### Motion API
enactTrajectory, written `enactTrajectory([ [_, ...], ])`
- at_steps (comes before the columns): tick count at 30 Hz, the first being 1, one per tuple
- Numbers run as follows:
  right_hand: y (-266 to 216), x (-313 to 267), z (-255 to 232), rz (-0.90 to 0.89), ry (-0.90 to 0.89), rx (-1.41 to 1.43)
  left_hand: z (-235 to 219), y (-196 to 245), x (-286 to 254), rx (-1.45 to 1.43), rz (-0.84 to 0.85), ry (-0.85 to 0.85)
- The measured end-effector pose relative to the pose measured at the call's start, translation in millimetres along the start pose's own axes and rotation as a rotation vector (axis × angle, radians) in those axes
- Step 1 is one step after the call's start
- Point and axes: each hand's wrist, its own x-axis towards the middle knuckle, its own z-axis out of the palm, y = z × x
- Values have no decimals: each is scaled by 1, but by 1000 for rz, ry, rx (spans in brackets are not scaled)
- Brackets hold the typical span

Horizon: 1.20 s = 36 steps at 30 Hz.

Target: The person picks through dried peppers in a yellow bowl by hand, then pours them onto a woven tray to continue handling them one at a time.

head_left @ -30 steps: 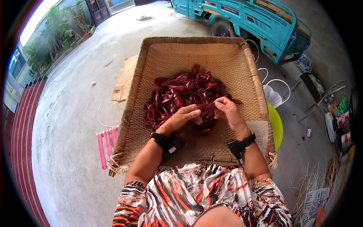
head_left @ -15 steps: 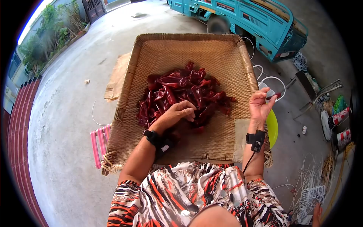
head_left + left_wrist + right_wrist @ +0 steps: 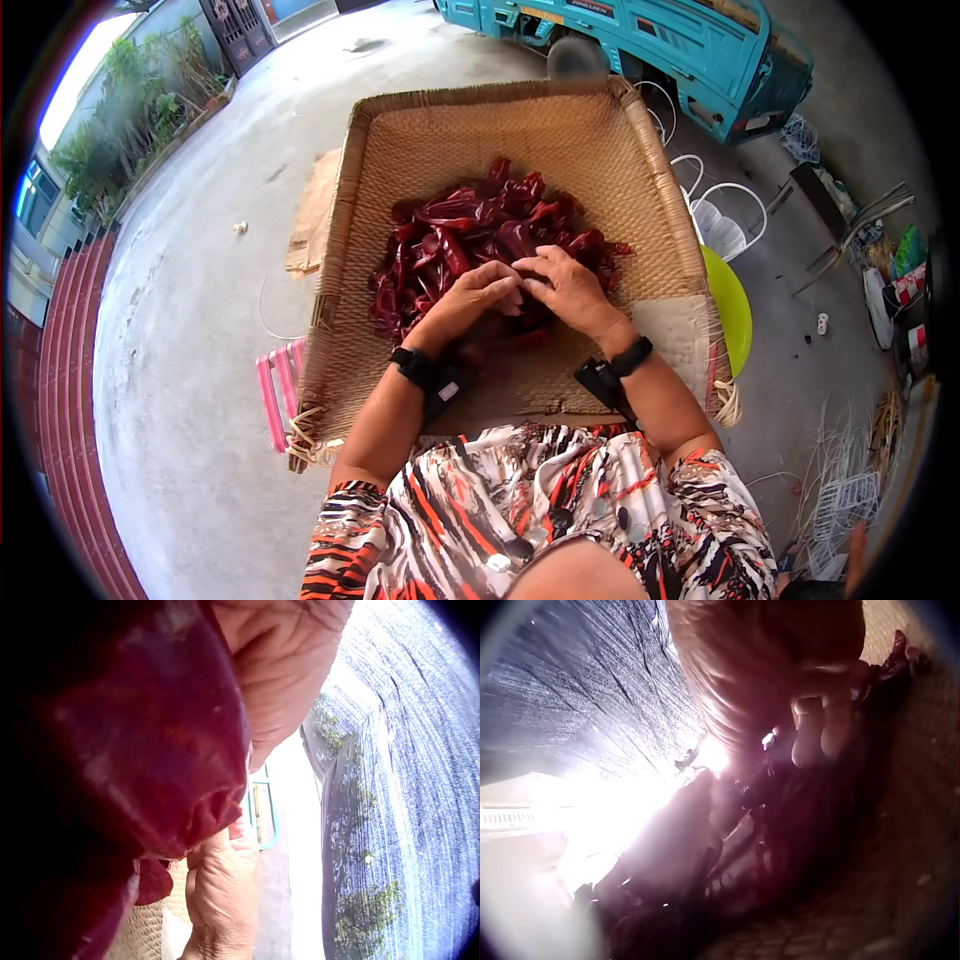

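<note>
A heap of glossy dark red peppers (image 3: pixel 440 250) lies in a woven basket (image 3: pixel 480 110). My left hand (image 3: pixel 465 305) is over the near side of the heap, its fingers curled round a red pepper (image 3: pixel 165 735) that shows large in the left wrist view. My right hand (image 3: pixel 575 290) meets it from the right, fingertips close to the left fingers. In the left wrist view the right thumb is at the pepper's wrinkled end. The right wrist view shows the right fingers (image 3: pixel 808 735) bent down over red peppers (image 3: pixel 739 855), blurred by glare. In the head view the hands mostly hide the held pepper.
Beyond the basket's right rim are a yellow-green basin (image 3: pixel 728 310) and a white bucket (image 3: pixel 718 245). A pink striped stool (image 3: pixel 280 385) shows at the left, by a flat brown sheet (image 3: pixel 312 225). A turquoise cargo vehicle (image 3: pixel 680 60) stands at the back right.
My right hand left the pepper, swung out past the basket's right rim near the white bucket, then returned to the left hand. The left hand stayed over the heap.
</note>
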Motion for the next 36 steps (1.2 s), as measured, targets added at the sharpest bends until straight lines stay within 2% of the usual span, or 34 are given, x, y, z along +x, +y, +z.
enactTrajectory([
  [2, 2, 2, 0, -23, 46, 67, 1, -1, 0, -28, 6, 18],
  [5, -12, 0, -12, 251, 61, 388, -1, -5, 1, -97, -20, 46],
  [6, -10, 1, -10, 199, 106, 436, 0, -3, 2, -91, -50, 67],
  [9, -17, -3, -15, 187, 122, 447, 2, -2, 1, -132, -44, 99],
  [13, -18, -6, -21, 314, -53, 578, 1, -3, 3, -184, -44, 107],
  [20, -4, -8, -23, 297, -136, 698, 4, 4, -2, -202, -12, 74],
  [23, 9, -10, -18, 367, -223, 668, -3, -1, -3, -49, -18, -60],
  [25, 15, -13, -10, 346, -219, 752, 0, 0, -3, -84, -45, -4],
  [28, 21, -12, -15, 412, -174, 788, -1, -3, 0, -229, 13, 7],
  [29, 22, -13, -19, 394, -92, 827, -2, -5, 0, -294, 48, -1],
  [32, 28, -9, -35, 325, 124, 909, -1, -3, 2, -213, -10, -1],
  [35, 30, -7, -56, 316, 370, 1337, 1, -1, 0, -163, -40, 16],
  [36, 32, -6, -61, 256, 456, 1447, 1, 0, 0, -142, -36, 17],
])
